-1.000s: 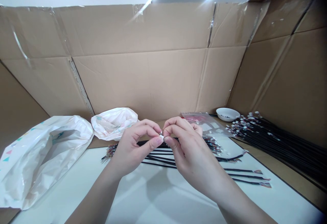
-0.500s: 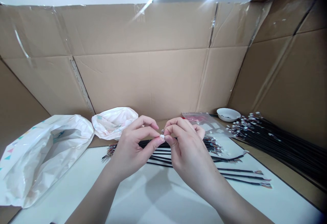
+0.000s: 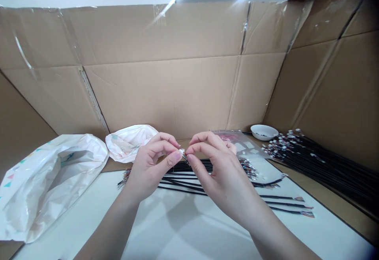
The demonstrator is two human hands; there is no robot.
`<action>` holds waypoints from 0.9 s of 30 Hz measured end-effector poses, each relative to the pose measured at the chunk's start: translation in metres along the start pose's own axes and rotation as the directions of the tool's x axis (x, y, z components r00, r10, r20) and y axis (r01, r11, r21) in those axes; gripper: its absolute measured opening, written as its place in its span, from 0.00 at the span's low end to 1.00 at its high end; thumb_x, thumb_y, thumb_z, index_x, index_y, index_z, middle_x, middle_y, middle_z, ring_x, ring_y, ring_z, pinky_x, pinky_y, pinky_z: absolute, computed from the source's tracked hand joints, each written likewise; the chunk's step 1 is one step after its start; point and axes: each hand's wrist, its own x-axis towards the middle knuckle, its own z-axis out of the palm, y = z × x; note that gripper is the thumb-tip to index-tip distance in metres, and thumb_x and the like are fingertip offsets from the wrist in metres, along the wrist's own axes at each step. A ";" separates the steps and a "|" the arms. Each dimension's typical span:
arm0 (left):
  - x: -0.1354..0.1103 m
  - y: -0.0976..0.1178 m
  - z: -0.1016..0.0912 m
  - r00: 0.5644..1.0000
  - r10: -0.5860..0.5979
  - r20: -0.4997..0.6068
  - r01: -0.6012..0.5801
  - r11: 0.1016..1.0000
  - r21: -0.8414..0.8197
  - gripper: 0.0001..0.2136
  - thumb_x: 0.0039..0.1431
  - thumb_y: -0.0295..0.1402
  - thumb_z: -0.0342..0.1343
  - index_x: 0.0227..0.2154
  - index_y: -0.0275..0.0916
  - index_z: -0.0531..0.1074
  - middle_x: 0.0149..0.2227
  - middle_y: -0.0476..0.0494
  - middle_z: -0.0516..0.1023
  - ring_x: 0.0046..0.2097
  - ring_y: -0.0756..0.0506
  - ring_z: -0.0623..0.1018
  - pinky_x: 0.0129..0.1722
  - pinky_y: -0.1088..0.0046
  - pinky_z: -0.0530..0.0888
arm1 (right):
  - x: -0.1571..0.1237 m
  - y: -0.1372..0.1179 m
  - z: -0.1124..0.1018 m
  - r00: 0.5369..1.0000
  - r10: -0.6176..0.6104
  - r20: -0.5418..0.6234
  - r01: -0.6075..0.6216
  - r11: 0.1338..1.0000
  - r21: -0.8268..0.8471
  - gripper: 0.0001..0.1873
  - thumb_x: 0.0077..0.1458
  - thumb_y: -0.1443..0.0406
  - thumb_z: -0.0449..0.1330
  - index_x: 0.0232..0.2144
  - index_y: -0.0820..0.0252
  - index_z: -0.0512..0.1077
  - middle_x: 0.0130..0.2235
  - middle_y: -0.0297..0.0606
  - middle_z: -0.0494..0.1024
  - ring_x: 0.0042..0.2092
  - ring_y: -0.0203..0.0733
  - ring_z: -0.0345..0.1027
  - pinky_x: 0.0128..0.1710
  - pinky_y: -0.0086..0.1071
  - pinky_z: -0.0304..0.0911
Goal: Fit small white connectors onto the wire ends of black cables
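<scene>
Above the table [image 3: 183, 232], the left hand [image 3: 146, 169] and right hand [image 3: 222, 171] each keep a narrow fingertip grip on one tiny connector [image 3: 183, 153], over the black cables [image 3: 189, 173]. Risk: the pinch area is minimal, so it could slip into the cable pile or its wires could kink.

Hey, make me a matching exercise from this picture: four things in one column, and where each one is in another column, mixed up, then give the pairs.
Things:
1. small white bowl
2. large white plastic bag
3. tiny connector
4. long bundle of black cables

Places:
A. pinched between the fingertips of the left hand and the right hand
B. lying open at the far left
C. at the back, right of centre
D. stretched along the far right side

Pairs: 1-C, 2-B, 3-A, 4-D
</scene>
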 end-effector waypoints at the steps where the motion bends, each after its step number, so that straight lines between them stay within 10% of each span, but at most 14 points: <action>1: 0.000 0.000 0.000 1.000 -0.002 -0.003 0.002 1.000 0.001 0.07 0.56 0.36 0.58 0.27 0.40 0.76 0.38 0.44 0.67 0.42 0.46 0.71 0.42 0.71 0.71 | 0.000 0.000 0.001 1.000 -0.010 -0.024 0.010 1.000 -0.014 0.07 0.59 0.70 0.53 0.30 0.58 0.69 0.40 0.34 0.70 0.42 0.38 0.65 0.44 0.39 0.46; 8: -0.001 0.001 0.000 0.999 -0.015 -0.038 0.014 1.000 -0.015 0.07 0.56 0.35 0.58 0.26 0.40 0.76 0.37 0.45 0.66 0.41 0.47 0.71 0.41 0.71 0.72 | -0.001 -0.001 0.005 0.965 -0.134 -0.226 0.110 0.987 -0.116 0.05 0.55 0.71 0.56 0.30 0.58 0.70 0.39 0.36 0.71 0.42 0.40 0.66 0.43 0.39 0.46; 27: -0.002 0.000 0.000 0.999 0.045 -0.022 -0.042 0.994 0.100 0.06 0.57 0.34 0.57 0.27 0.41 0.75 0.37 0.46 0.67 0.41 0.47 0.70 0.41 0.71 0.69 | -0.001 0.000 0.009 0.984 -0.096 -0.153 0.081 0.991 -0.104 0.05 0.55 0.72 0.54 0.28 0.60 0.68 0.39 0.34 0.71 0.42 0.37 0.65 0.42 0.37 0.45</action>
